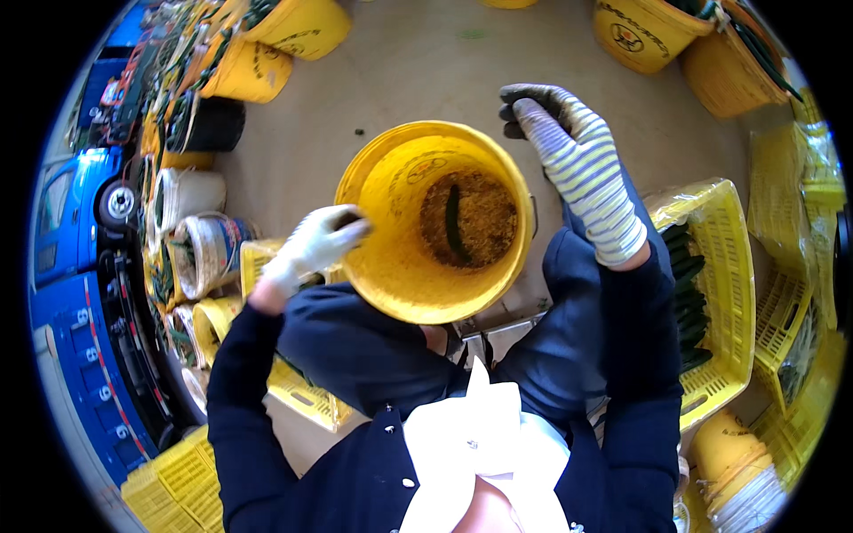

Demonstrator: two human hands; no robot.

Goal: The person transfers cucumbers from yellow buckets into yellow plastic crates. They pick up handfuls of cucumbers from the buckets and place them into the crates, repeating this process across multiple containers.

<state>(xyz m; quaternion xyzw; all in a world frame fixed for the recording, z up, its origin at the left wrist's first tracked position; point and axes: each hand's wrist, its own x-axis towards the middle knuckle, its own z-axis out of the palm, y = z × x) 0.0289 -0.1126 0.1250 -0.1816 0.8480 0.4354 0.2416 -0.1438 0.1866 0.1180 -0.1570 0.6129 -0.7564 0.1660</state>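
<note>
A yellow plastic bucket (373,266) stands upright between my knees. One dark green cucumber (454,223) lies inside it, on a bottom covered with brown crumbly residue. My left hand (320,243), in a pale, dirt-stained glove, is at the bucket's left rim, slightly blurred; a gap shows between thumb and fingers. Whether it touches the rim I cannot tell. Beyond the rim at upper right is my right hand (566,146), in a striped glove with dark fingertips. Its fingers curl loosely near the thumb, and nothing shows in the grasp.
To my right, a plastic-lined yellow crate (730,300) holds several cucumbers (686,293). Another yellow crate (300,396) is by my left leg. Filled buckets (246,70) line the left side, with a blue truck (73,206) behind. More buckets (646,36) stand ahead right.
</note>
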